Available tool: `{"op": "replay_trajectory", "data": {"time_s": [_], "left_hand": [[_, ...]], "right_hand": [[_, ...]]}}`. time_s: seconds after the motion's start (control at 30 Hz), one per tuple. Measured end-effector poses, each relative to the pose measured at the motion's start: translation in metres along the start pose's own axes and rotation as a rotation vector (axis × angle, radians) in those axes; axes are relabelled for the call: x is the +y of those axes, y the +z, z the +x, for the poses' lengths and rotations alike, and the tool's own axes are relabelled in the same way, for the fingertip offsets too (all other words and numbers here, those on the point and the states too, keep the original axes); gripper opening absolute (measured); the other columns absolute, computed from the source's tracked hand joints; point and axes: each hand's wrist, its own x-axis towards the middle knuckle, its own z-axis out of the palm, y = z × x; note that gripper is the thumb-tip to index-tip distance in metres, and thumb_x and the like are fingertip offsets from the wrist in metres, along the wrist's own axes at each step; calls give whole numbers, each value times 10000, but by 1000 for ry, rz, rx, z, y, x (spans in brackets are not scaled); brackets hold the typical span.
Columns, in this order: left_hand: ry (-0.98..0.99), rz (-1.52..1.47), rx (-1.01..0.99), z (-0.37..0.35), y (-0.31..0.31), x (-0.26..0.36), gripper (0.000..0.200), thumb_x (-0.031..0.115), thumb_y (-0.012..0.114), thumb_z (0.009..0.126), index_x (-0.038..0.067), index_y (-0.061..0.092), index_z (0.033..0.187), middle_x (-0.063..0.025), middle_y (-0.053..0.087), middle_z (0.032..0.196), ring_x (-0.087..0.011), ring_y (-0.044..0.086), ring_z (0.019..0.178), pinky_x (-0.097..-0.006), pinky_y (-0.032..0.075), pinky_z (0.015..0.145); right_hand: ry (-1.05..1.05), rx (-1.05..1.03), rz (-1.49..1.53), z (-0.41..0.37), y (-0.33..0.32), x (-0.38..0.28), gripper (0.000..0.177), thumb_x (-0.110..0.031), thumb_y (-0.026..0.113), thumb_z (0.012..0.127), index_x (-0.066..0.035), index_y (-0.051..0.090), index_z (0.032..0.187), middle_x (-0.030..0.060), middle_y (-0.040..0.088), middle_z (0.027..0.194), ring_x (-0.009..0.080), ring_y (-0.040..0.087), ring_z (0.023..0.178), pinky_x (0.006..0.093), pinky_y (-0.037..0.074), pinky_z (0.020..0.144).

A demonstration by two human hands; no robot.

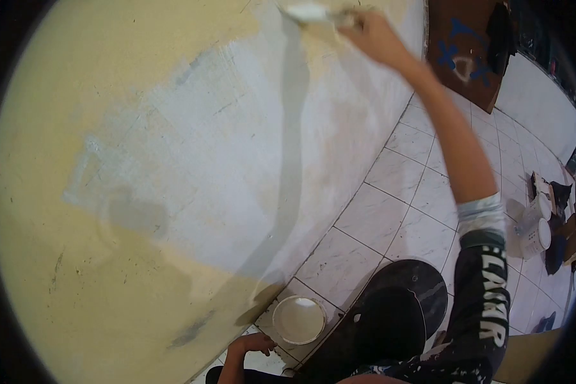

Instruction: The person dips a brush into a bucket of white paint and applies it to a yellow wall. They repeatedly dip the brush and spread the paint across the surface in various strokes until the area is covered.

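My right hand is raised at the top of the view, closed around the handle of a paintbrush. White paint covers the brush head, which is at the wall and a little blurred. The wall is yellow, with a large uneven patch of whitish paint across its middle. Low in the view, my left hand hangs with its fingers loosely extended and holds nothing I can see. Just right of it, a round bucket of white paint stands on the floor by the foot of the wall.
White floor tiles meet the wall along a slanting edge. A dark, round-ended object lies beside my body. White perforated baskets and assorted items stand at the far right. A brown panel with blue marks is at the upper right.
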Motion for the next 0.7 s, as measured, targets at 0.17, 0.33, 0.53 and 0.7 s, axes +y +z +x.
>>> {"op": "replay_trajectory", "data": {"time_s": [0.17,0.33,0.53,0.7], "left_hand": [[104,27,121,-14,3,4,468,388,588,930,-22,673,1141,-142,723,959,-225,695,873,-356,537,817],[60,104,61,10,1,-8,467,398,607,915,-4,674,1145,-159,703,1026,-221,674,914,-364,531,831],[167,127,63,26,3,-24,468,405,610,919,21,662,1180,-139,686,1039,-214,673,898,-362,528,805],[296,262,67,22,-3,-26,463,403,590,939,8,656,1172,-129,687,1019,-213,690,879,-354,534,794]], "right_hand": [[198,-219,180,-141,41,26,346,-144,647,894,-6,632,1211,88,588,734,133,507,652,318,457,618],[513,-662,75,-156,5,12,315,-123,646,873,2,649,1162,158,655,843,221,586,719,343,488,682],[148,-641,-119,-46,-16,14,326,-184,701,808,-27,701,1093,207,686,1027,337,645,978,404,499,855],[293,-487,-190,56,-55,-40,380,-221,674,856,-45,670,1192,33,574,725,105,463,594,298,404,530]]}}
